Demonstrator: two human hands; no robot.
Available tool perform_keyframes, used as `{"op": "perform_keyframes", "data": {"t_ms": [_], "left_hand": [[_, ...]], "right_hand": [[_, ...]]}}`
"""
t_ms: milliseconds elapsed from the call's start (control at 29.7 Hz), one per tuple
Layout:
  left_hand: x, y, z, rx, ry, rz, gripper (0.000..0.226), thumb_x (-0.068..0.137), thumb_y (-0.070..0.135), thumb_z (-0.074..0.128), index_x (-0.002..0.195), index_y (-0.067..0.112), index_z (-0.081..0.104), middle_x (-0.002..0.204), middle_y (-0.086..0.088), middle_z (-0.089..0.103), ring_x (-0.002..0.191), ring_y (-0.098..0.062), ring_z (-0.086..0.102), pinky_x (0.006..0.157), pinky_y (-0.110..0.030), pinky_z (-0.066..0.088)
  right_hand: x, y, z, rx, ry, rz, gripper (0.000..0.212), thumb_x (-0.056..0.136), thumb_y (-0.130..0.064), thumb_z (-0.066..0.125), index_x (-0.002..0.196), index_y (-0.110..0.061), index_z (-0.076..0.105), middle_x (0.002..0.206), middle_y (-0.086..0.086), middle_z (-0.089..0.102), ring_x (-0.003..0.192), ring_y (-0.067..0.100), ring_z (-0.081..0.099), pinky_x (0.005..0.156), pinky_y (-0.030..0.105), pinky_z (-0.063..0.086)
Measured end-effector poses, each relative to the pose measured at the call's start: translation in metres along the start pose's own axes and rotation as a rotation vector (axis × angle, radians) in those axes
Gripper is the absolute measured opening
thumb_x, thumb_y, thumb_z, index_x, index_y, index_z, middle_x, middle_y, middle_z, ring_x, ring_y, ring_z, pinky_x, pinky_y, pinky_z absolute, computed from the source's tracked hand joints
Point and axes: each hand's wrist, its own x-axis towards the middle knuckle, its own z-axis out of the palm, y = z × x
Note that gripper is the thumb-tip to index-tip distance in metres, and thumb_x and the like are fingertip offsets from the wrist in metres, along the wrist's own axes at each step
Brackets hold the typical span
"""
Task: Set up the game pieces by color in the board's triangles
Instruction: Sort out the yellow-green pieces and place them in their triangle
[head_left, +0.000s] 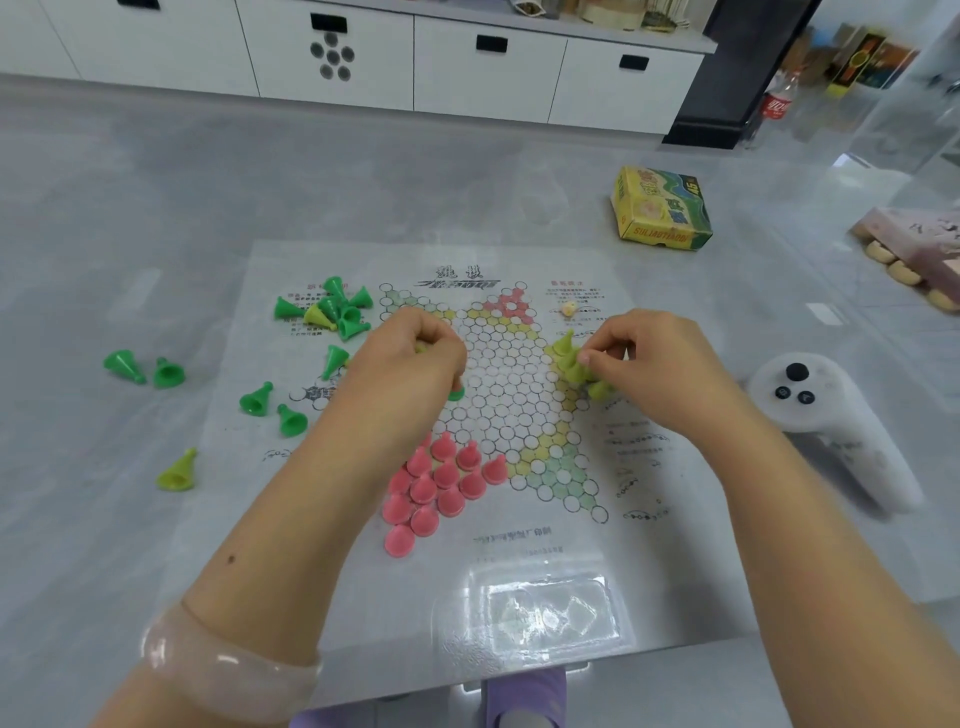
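A paper star-shaped board (498, 395) lies flat on the table. Several pink cone pieces (436, 488) stand packed in its near-left triangle. My right hand (639, 364) pinches a yellow-green piece among several yellow-green pieces (576, 364) standing in the right triangle. My left hand (415, 358) is closed over the board's left side, with a bit of yellow-green showing at its fingers and a green piece (456, 394) under its heel. Loose green pieces (337, 312) lie in a heap at the board's far left, with others scattered on the table (169, 371).
A lone yellow-green piece (177, 472) lies on the table at left. A yellow game box (660, 210) sits far right, a white controller (831, 421) beside the board's right edge, a clear plastic tray (545, 613) at the near edge. A small die (569, 309) rests on the board.
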Motion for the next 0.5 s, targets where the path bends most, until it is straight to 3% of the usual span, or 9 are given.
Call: {"op": "perform_keyframes", "data": {"t_ms": [168, 504], "left_hand": [[0.002, -0.0011, 0.0002, -0.018, -0.003, -0.031, 0.022, 0.081, 0.002, 0.045, 0.076, 0.022, 0.051, 0.045, 0.011, 0.047, 0.049, -0.012, 0.034, 0.048, -0.024, 0.026], [0.0016, -0.0019, 0.0, 0.019, 0.019, -0.033, 0.016, 0.084, 0.005, 0.045, 0.081, 0.021, 0.048, 0.063, 0.006, 0.052, 0.052, -0.013, 0.034, 0.049, -0.026, 0.028]], "right_hand": [[0.0029, 0.0035, 0.003, -0.024, -0.001, 0.01, 0.01, 0.085, -0.022, 0.061, 0.081, -0.018, 0.068, 0.067, -0.014, 0.048, 0.062, 0.0, 0.043, 0.05, 0.007, 0.031], [0.0006, 0.0034, 0.0022, -0.012, -0.038, 0.0, 0.008, 0.086, -0.02, 0.06, 0.081, -0.019, 0.067, 0.069, -0.012, 0.051, 0.064, 0.001, 0.044, 0.054, 0.013, 0.03]]}}
